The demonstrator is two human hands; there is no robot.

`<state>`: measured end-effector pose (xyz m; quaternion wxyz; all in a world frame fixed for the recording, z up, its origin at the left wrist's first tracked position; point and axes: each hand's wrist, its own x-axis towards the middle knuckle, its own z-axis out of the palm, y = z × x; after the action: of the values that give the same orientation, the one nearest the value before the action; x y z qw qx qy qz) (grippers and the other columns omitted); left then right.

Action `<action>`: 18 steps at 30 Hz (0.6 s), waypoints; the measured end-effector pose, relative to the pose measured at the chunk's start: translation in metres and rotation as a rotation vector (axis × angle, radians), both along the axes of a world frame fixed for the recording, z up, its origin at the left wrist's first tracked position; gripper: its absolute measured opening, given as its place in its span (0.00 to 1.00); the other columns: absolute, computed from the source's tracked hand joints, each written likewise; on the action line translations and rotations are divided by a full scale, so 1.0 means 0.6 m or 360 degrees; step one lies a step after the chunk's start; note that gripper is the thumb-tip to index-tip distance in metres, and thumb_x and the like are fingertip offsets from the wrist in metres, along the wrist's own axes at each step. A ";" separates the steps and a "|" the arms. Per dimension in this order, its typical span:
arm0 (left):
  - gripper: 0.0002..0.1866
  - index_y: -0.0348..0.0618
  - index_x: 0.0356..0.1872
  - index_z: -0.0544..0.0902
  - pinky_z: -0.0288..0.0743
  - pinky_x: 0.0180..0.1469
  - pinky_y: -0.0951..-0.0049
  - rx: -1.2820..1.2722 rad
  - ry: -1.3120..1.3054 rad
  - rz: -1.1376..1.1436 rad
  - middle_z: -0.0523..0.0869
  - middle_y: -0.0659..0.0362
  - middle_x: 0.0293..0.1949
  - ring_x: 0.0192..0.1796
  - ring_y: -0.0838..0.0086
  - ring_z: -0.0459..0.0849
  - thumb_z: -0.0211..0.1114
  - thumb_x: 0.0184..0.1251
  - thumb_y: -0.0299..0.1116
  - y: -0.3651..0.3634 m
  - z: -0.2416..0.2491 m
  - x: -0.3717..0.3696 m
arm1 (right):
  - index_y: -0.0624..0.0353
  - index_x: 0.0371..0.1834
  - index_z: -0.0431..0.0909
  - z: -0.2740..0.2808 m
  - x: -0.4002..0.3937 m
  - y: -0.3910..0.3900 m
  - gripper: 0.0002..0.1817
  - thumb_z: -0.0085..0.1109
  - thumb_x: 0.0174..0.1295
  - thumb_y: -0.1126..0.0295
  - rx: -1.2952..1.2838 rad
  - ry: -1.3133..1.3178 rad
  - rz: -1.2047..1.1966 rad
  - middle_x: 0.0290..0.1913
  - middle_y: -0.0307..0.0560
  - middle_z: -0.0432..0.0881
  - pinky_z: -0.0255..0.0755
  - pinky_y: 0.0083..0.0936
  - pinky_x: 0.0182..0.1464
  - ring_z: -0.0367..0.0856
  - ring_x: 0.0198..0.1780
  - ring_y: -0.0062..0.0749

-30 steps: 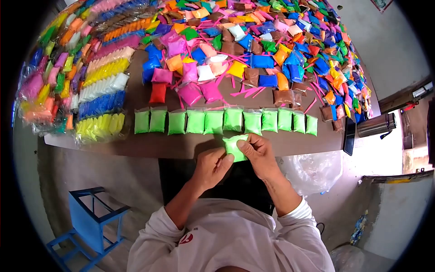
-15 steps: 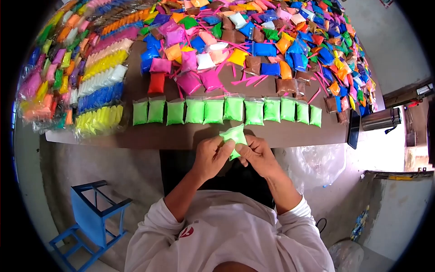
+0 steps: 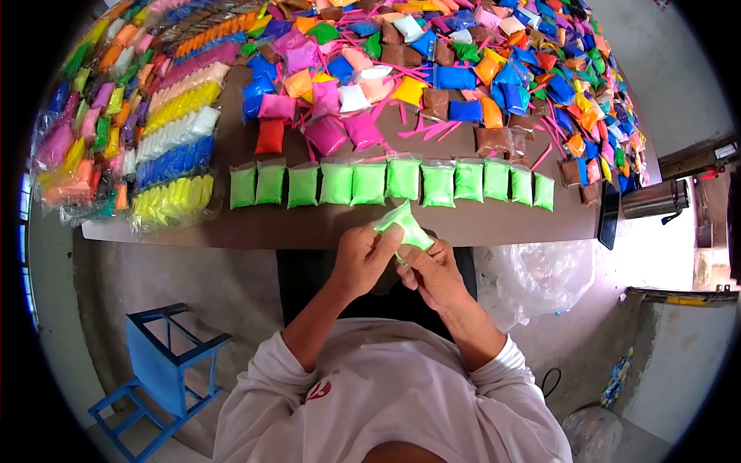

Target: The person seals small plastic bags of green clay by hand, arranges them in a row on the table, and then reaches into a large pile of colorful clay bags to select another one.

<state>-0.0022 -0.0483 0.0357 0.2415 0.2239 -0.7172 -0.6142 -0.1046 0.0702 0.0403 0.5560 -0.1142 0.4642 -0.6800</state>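
Observation:
Both hands hold one small clear packet of light green clay-like material [image 3: 411, 231] at the table's front edge. My left hand [image 3: 362, 257] pinches its left side, thumb on top. My right hand [image 3: 437, 272] grips the lower right corner between thumb and fingers. The packet is tilted, its clear top flap pointing up and left. Just beyond, a row of similar light green packets [image 3: 336, 183] lies side by side on the brown table [image 3: 255, 229].
Behind the row spreads a heap of mixed-colour packets [image 3: 463, 79] with pink plastic sticks [image 3: 423, 132]. Bundled yellow packets [image 3: 172, 198] lie at left. A phone [image 3: 609, 216] and steel flask [image 3: 654, 199] are at the right edge. A blue stool [image 3: 158, 363] stands lower left.
The green packet has turned in my fingers and leans more to the left at its top. My right hand has shifted slightly down along it. The view has moved slightly.

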 end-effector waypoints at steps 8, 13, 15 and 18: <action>0.21 0.35 0.34 0.80 0.70 0.28 0.74 0.0166 0.0040 -0.0091 0.79 0.59 0.20 0.24 0.80 0.76 0.52 0.76 0.45 -0.003 0.026 0.003 | 0.62 0.34 0.79 0.010 -0.026 -0.001 0.10 0.60 0.63 0.65 -0.0044 -0.0155 0.0189 0.26 0.45 0.81 0.67 0.14 0.23 0.76 0.22 0.19; 0.23 0.34 0.32 0.80 0.71 0.29 0.73 0.0033 -0.0035 -0.0078 0.79 0.59 0.20 0.25 0.80 0.77 0.49 0.77 0.46 -0.007 0.007 0.004 | 0.62 0.33 0.81 0.007 -0.019 0.002 0.12 0.61 0.63 0.63 0.0021 -0.0096 0.0196 0.27 0.43 0.83 0.69 0.14 0.24 0.77 0.24 0.18; 0.24 0.34 0.32 0.80 0.71 0.29 0.73 -0.0020 -0.0085 -0.0056 0.80 0.59 0.20 0.25 0.80 0.78 0.49 0.77 0.46 -0.006 0.010 0.005 | 0.62 0.32 0.81 -0.006 -0.017 0.003 0.15 0.61 0.64 0.58 0.0014 0.0051 0.0166 0.26 0.43 0.83 0.69 0.14 0.25 0.77 0.24 0.18; 0.24 0.35 0.30 0.79 0.70 0.28 0.72 -0.0011 -0.0052 -0.0111 0.79 0.59 0.19 0.24 0.79 0.76 0.48 0.77 0.47 -0.002 0.030 0.004 | 0.61 0.31 0.82 -0.003 -0.026 0.006 0.18 0.60 0.65 0.56 -0.0011 0.0214 0.0232 0.25 0.43 0.83 0.68 0.14 0.26 0.76 0.23 0.17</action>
<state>0.0004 -0.0497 0.0539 0.2091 0.2080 -0.7304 -0.6161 -0.1204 0.0737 0.0385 0.5713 -0.1950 0.4885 -0.6301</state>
